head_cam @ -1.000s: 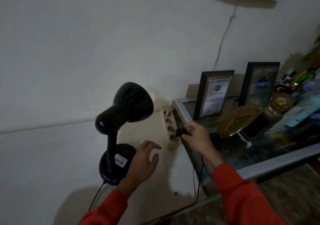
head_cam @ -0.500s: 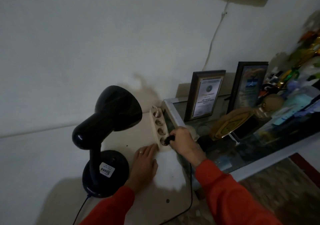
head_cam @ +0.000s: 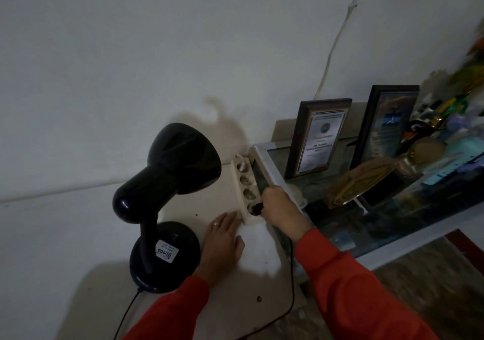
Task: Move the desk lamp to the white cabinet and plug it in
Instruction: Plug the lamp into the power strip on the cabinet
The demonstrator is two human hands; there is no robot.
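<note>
Black desk lamp (head_cam: 167, 195) stands upright on the white cabinet (head_cam: 78, 235) at lower centre-left of the frame, shade aimed toward the wall. I note the right hand (head_cam: 280, 208) clenched on the black plug (head_cam: 258, 208), which sits at the nearest socket of the cream power strip (head_cam: 245, 185). I cannot tell how far it is seated. Left hand (head_cam: 222, 243) lies flat and released on the cabinet top, fingertips touching the strip's near end. Lamp cord (head_cam: 290, 287) trails down lower right.
</note>
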